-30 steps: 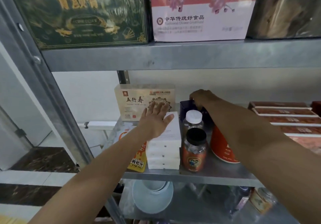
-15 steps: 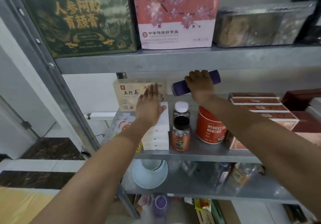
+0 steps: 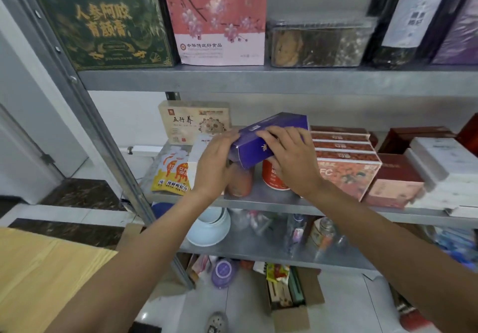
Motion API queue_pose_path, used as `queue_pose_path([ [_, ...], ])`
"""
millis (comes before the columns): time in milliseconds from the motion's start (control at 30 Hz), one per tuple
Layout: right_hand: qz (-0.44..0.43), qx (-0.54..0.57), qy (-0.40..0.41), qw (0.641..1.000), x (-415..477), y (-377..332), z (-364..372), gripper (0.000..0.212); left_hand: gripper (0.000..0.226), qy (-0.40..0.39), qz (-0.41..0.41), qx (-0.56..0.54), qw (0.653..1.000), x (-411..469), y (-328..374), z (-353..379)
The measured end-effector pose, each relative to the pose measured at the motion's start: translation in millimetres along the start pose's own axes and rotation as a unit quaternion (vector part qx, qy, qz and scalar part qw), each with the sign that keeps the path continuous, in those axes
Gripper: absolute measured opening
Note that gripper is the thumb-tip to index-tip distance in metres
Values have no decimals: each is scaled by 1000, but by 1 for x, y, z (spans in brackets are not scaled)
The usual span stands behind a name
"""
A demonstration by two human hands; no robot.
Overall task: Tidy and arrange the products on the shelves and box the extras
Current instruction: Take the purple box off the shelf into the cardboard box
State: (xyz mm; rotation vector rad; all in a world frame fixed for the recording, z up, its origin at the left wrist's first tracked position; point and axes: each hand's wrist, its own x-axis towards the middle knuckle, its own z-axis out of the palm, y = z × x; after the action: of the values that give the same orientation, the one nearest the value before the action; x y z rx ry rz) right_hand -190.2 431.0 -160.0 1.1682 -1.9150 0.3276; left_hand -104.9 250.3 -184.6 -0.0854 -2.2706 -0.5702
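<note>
**Change observed.** Half a second ago the left hand [image 3: 216,163] lay flat on the stack of white boxes [image 3: 200,149]. It has since left the stack and come up to the purple box [image 3: 254,150]. The right hand [image 3: 292,156] then held that box high at the back of the bay. It has now drawn it forward to the centre of the frame, tilted with its far end raised toward the upper right.

**Hands.** The right hand grasps the purple box from above, with its fingers curled over the top face. The left hand cups the box's near-left end. Whether its fingers clasp the end or only steady it cannot be determined.

**Location of item.** The purple box is off the shelf surface and sits between the two hands, touching both. It is carried above the red tub [image 3: 274,181] and a blurred orange jar [image 3: 239,181] on the middle shelf [image 3: 258,200].

**Assessment.** The item has been pulled from the row and is under two-handed control. This suggests it is being either checked and turned for re-facing or removed as surplus. An open cardboard carton [image 3: 292,318] stands on the floor at lower centre, well below the hands, and is the likely destination for extras. No placement has been made yet.
</note>
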Motion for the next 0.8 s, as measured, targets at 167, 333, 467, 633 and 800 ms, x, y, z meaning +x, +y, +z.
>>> queue_pose_path([
  [167,42,49,-6,998,-24,25,-17,76,55,11,8,-8,1000,-24,20,-26],
  [333,205,216,-82,951,-36,53,-35,102,49,4,-141,-234,962,-40,33,-56],
  [467,173,409,-168,880,-39,50,-52,94,51,-59,-199,-349,914,-40,42,-70],
  [633,341,563,-232,717,-62,40,-73,60,62,-34,-245,-435,866,-41,50,-65],
  [800,442,611,-193,627,-92,16,-81,66,46,-25,-247,-447,859,-44,63,-64],
])
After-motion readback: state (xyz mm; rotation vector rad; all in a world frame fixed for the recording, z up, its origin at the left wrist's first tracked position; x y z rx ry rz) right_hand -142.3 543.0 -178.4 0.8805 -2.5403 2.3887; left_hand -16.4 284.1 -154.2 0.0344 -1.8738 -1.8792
